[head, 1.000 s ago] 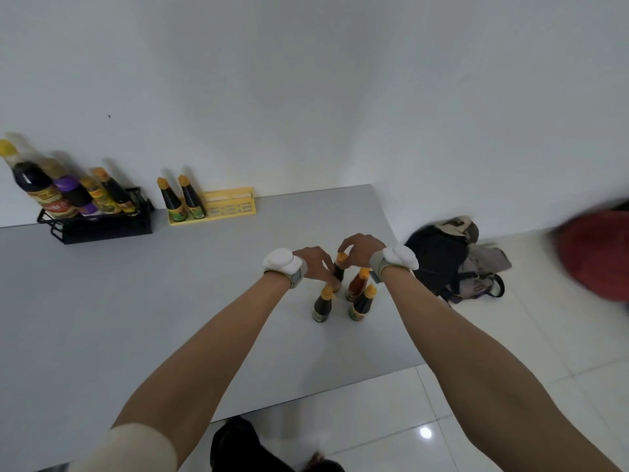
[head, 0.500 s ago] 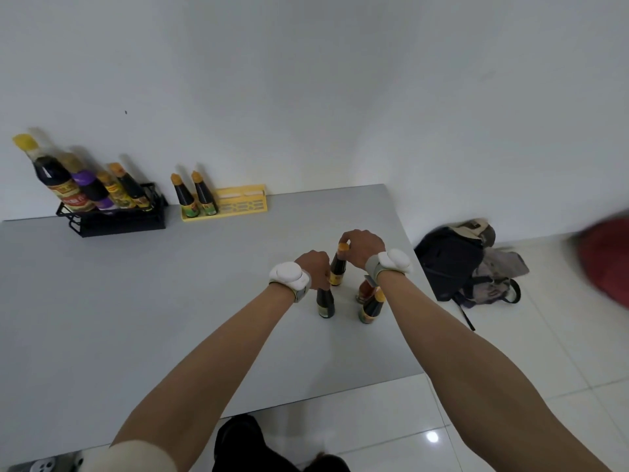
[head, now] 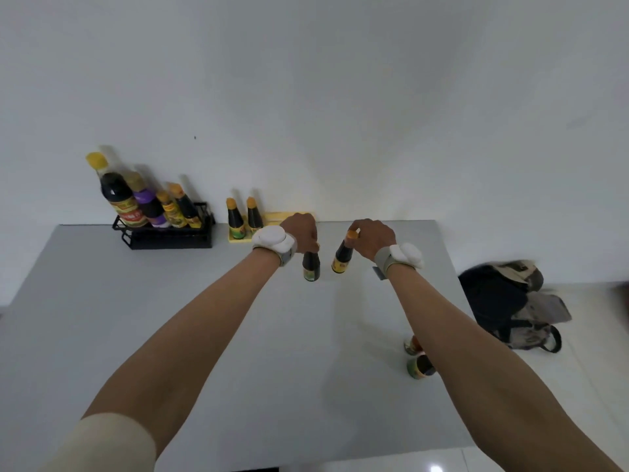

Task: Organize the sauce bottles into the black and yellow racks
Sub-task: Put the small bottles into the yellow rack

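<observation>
My left hand (head: 301,229) grips a small dark sauce bottle (head: 311,265) by its top, holding it above the grey table (head: 136,318). A second small dark bottle with an orange cap (head: 342,257) hangs tilted from my right hand (head: 372,237). Both hands are just in front of the yellow rack (head: 272,218) at the wall, which holds two small bottles (head: 243,218) at its left end. The black rack (head: 170,235) further left carries several larger bottles. Two small bottles (head: 419,359) stand on the table beside my right forearm, partly hidden by it.
The table's right edge runs close to the two standing bottles. A dark backpack (head: 510,304) lies on the tiled floor to the right. A white wall rises directly behind both racks.
Both hands have lifted a bottle each from the group near the table's right edge and carried them toward the yellow rack. Two bottles stay behind.
</observation>
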A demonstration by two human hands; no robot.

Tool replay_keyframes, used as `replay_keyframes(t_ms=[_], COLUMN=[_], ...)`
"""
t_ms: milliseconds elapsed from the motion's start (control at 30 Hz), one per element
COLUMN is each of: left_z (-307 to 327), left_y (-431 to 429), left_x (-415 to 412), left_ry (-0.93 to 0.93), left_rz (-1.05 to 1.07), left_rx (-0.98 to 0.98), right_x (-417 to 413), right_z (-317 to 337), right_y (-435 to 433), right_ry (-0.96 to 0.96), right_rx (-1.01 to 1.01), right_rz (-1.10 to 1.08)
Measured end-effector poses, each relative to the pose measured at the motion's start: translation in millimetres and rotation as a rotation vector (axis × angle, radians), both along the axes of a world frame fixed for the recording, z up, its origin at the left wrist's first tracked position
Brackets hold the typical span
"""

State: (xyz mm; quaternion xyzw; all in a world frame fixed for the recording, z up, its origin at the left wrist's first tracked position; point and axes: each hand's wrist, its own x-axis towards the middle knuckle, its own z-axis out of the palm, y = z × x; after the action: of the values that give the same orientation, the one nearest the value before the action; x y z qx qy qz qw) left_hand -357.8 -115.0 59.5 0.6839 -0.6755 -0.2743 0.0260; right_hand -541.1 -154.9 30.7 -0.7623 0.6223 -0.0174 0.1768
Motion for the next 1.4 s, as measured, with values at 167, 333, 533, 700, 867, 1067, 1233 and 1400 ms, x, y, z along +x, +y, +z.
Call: replay_keyframes(t_ms=[167, 333, 533, 700, 867, 1067, 1233, 1400], left_z=[9, 7, -10, -32, -52, -62, -71, -82], left_y=[-35, -69, -95, -112, -119, -124, -126, -124], left_x=[63, 102, 124, 137, 144, 150, 151, 149], left_ry=[0.006, 0.01, -0.092, -0.136, -0.177, -0.233, -0.269, -0.3], left_rz=[0.069, 0.079, 0.032, -0.017, -0.045, -0.061, -0.06, -0.067], left_rx=[-0.055, -0.082, -0.12, -0.116, -0.167, -0.204, -0.214, -0.227], right_x=[54, 98, 137, 157, 167, 176, 186, 189], right_z=[-1, -8, -18, -32, -44, -52, -56, -58], right_y=[-34, -63, -87, -105, -111, -113, -112, -110], right_ry=[-0.002, -0.01, -0.024, -0.025, -0.02, -0.027, -0.005, -0.001], right_rx=[0.008, 0.013, -0.008, -0.009, -0.019, -0.03, -0.03, -0.025], right_rz=[0.015, 0.017, 0.007, -0.02, -0.023, -0.027, 0.001, 0.027])
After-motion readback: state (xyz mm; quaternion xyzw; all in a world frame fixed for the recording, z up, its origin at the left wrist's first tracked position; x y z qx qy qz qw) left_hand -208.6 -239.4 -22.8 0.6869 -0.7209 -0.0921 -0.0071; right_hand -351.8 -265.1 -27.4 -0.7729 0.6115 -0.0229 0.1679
